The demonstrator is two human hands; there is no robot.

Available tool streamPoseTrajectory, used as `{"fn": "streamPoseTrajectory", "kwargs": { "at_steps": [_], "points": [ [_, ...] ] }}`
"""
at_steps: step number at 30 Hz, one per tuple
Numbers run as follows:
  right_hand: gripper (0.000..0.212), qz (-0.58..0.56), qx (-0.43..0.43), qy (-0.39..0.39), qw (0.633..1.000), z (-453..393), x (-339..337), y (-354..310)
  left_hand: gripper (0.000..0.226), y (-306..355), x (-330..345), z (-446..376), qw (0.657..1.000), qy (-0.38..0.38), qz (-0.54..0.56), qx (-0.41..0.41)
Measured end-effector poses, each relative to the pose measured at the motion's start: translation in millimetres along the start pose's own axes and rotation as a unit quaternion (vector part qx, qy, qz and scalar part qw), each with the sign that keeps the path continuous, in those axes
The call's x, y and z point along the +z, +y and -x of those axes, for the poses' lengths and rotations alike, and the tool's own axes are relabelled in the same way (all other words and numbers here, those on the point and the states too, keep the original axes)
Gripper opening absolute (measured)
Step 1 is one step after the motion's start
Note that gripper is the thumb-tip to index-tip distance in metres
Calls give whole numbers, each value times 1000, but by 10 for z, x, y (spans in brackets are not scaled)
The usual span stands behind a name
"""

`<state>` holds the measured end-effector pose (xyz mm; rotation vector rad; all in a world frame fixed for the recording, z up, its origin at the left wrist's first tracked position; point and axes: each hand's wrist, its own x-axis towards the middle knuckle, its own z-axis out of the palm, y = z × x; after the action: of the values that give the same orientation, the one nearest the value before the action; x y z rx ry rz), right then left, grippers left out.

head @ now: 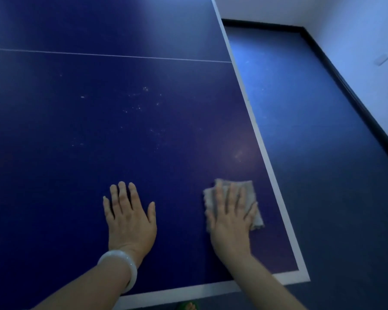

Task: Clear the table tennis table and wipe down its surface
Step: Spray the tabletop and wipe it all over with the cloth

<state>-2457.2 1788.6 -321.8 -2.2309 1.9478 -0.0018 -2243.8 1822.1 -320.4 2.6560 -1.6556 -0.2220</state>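
1. The right hand (230, 217) presses flat, fingers straight, on a grey folded cloth (246, 199) near the dark blue table tennis table's (76, 130) white-lined corner.
2. The left hand (130, 217), wearing a white bangle (121, 268), rests flat on the table, fingers spread.
3. Pale specks (139, 106) lie further on.

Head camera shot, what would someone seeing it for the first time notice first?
Two hands lie flat on the dark blue table tennis table: the right hand presses a grey cloth down near the table's white-edged right corner, while the left hand, with a pale bangle on its wrist, rests bare beside it. Further out, whitish specks dot the surface.
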Motion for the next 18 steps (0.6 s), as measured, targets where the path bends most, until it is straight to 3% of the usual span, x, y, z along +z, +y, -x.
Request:
{"fn": "streamPoseTrajectory", "kwargs": {
  "at_steps": [3,5,9,11,13,15,18],
  "points": [
    [59,39,-146,-19,988,-6,2,127,79,10,-9,-9,1000,-1,0,-1],
    [60,79,-152,-15,985,-334,-72,413,79,15,-12,-10,1000,-5,-1,-2],
    [59,-6,102,-20,995,-1024,-315,635,79,4,6,-9,1000,-7,-11,-4],
    [59,-16,141,-13,990,-1073,-303,404,79,0,12,-9,1000,-8,-9,-5],
    [60,17,71,3,997,-902,-169,65,75,3,3,0,1000,-5,-7,-1],
    [61,33,-83,14,996,-623,-15,-256,77,9,-18,5,1000,-4,-3,0],
    [58,50,-269,-11,962,-545,38,-350,81,21,-36,8,1000,-10,-3,2]
  ]
}}
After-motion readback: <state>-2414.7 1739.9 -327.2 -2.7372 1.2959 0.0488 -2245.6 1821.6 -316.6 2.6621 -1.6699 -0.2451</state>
